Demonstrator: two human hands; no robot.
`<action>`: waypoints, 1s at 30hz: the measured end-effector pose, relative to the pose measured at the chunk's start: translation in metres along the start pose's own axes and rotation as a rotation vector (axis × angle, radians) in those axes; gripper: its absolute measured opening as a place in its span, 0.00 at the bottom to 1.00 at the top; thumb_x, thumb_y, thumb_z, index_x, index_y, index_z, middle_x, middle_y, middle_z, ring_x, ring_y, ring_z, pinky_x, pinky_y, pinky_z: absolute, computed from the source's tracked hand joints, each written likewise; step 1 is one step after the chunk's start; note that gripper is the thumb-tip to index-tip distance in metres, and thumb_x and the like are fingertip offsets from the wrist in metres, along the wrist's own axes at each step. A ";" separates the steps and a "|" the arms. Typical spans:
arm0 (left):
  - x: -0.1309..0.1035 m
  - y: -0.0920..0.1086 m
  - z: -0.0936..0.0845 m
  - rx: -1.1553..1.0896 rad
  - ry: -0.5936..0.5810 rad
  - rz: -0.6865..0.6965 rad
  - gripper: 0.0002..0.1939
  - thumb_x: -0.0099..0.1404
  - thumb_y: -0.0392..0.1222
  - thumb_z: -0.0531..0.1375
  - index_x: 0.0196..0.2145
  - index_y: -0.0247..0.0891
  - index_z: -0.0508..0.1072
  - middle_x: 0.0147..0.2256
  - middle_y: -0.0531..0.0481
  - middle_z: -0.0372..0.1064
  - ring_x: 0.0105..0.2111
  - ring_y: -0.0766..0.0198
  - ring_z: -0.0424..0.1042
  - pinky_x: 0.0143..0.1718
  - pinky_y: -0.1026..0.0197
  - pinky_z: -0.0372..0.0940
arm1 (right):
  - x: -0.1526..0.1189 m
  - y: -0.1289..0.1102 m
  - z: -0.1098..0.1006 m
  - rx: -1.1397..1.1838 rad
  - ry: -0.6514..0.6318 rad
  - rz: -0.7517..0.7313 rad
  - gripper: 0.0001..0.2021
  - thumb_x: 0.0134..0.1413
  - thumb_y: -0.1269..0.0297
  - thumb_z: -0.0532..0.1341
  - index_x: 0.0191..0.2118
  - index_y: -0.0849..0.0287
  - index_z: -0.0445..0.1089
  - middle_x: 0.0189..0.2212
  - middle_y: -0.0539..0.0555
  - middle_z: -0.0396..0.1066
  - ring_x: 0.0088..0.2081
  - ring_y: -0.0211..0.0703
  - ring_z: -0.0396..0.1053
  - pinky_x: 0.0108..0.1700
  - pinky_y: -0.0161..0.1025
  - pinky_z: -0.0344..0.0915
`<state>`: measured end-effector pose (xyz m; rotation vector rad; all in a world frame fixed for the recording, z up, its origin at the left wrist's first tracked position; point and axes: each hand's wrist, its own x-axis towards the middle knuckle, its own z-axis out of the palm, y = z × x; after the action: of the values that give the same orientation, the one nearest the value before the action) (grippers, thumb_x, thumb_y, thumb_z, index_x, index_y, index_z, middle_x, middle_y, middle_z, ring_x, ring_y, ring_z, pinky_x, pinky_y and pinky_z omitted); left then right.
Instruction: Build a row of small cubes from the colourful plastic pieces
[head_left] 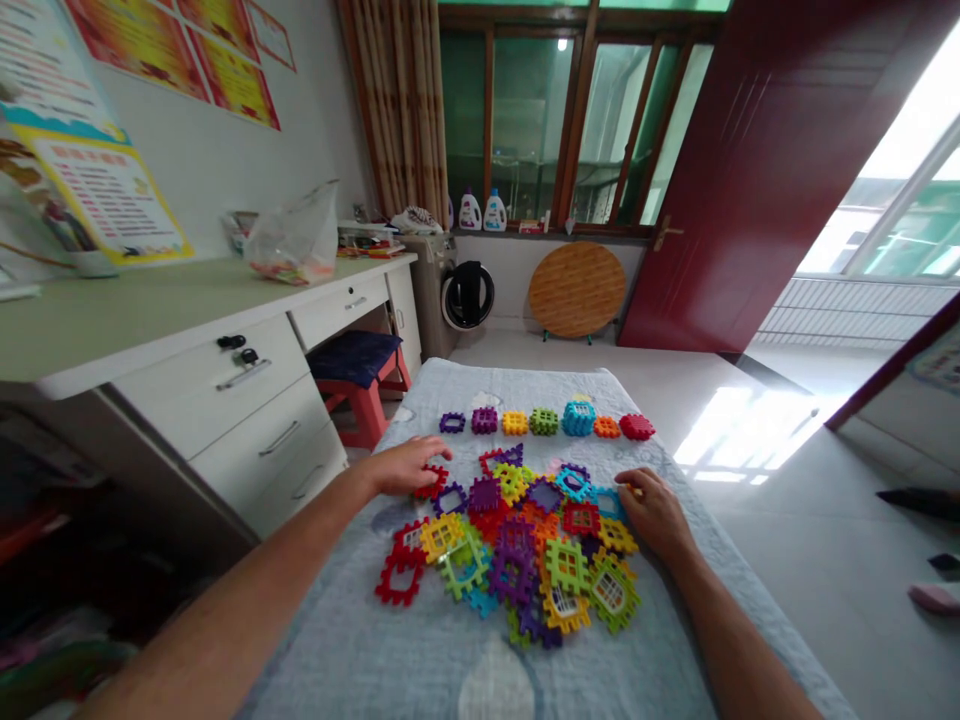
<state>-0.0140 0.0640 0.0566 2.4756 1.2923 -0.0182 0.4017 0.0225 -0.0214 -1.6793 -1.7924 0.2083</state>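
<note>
A loose pile of coloured plastic interlocking tiles with notched edges lies on the cloth-covered table, among them a purple tile (513, 575), a green tile (568, 566) and a red tile (400, 580). My left hand (409, 466) rests at the pile's far left, its fingers stretched over a red tile (432, 483). At the right side my right hand (655, 508) lies with bent, parted fingers beside a blue tile (606, 503); neither hand visibly grips anything. Beyond the pile runs a row of tiles sorted by colour, including a blue stack (579, 418) and a red stack (637, 427).
The table wears a pale blue cloth (330, 650). To the left stand a white desk (187, 300) and a red stool (365, 405) with a dark cushion. A washing machine (431, 300), a round wooden board (576, 290) and a dark red door (720, 190) are farther back.
</note>
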 end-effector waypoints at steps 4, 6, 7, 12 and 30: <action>-0.033 0.010 0.016 -0.024 0.025 -0.011 0.25 0.49 0.37 0.58 0.47 0.38 0.67 0.46 0.48 0.66 0.47 0.55 0.64 0.51 0.59 0.57 | 0.000 0.002 0.001 -0.001 0.010 -0.017 0.13 0.48 0.62 0.52 0.34 0.58 0.72 0.36 0.54 0.70 0.38 0.44 0.67 0.45 0.40 0.61; -0.042 0.011 0.021 -0.022 0.080 -0.067 0.24 0.47 0.34 0.56 0.45 0.37 0.67 0.44 0.47 0.66 0.45 0.56 0.65 0.48 0.59 0.59 | -0.001 0.004 0.002 0.001 0.011 -0.012 0.13 0.48 0.62 0.52 0.34 0.58 0.72 0.36 0.54 0.70 0.38 0.43 0.67 0.45 0.40 0.62; -0.045 0.010 0.022 -0.024 0.095 -0.091 0.23 0.46 0.33 0.56 0.43 0.37 0.68 0.43 0.47 0.66 0.44 0.56 0.65 0.47 0.59 0.59 | -0.001 0.005 0.003 0.002 0.011 -0.011 0.13 0.47 0.63 0.52 0.34 0.58 0.72 0.36 0.54 0.70 0.38 0.43 0.67 0.45 0.40 0.62; -0.060 0.008 0.018 -0.059 0.019 -0.123 0.25 0.42 0.31 0.55 0.42 0.38 0.67 0.43 0.48 0.65 0.45 0.57 0.65 0.47 0.60 0.60 | 0.000 0.008 0.004 0.001 0.024 -0.018 0.13 0.47 0.63 0.52 0.34 0.58 0.72 0.36 0.54 0.70 0.38 0.44 0.67 0.45 0.41 0.62; 0.004 0.052 0.024 0.072 0.008 -0.308 0.19 0.52 0.50 0.58 0.39 0.37 0.72 0.36 0.46 0.73 0.36 0.56 0.71 0.33 0.62 0.62 | 0.000 0.001 -0.001 0.007 0.009 -0.006 0.13 0.47 0.63 0.51 0.33 0.59 0.72 0.35 0.54 0.70 0.38 0.44 0.67 0.45 0.41 0.62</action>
<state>0.0339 0.0321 0.0485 2.3105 1.6916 -0.1323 0.4028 0.0219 -0.0212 -1.6672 -1.7883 0.2034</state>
